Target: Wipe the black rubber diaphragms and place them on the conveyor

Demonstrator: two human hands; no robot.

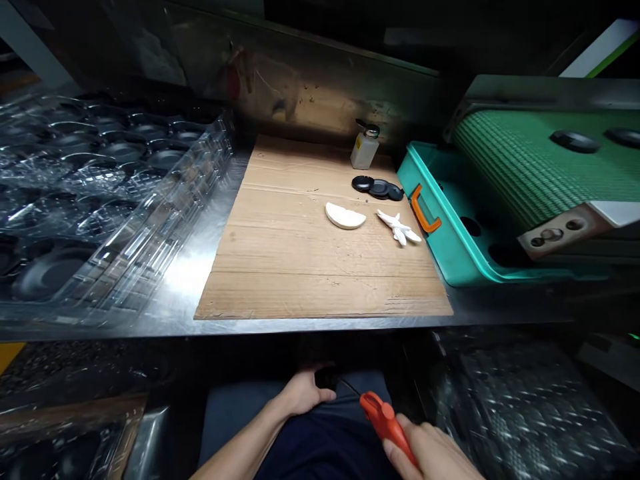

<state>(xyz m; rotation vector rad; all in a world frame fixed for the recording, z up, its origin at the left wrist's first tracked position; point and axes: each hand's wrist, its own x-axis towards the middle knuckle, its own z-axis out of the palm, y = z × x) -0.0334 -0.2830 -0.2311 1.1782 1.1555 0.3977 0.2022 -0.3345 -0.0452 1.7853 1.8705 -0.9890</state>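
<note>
My right hand (425,447) is wrapped around an orange-red utility knife (383,417), low in front of my lap. Its thin dark blade points up and left, towards my left hand (303,393). The left thumb and fingers are curved around something dark just above my lap; it blends into the shadow and I cannot make out what it is. On the cardboard sheet (280,260) beyond both hands lie several black round parts (380,189), a white half-round pad (345,216) and a crumpled white piece (400,228).
A dispenser bottle (365,147) stands at the back of the cardboard. To the right is a teal bin (450,247) with an orange handle, under a green conveyor belt (520,153) carrying black parts. Clear plastic trays (150,220) of black parts stack up left; more trays (530,400) sit lower right.
</note>
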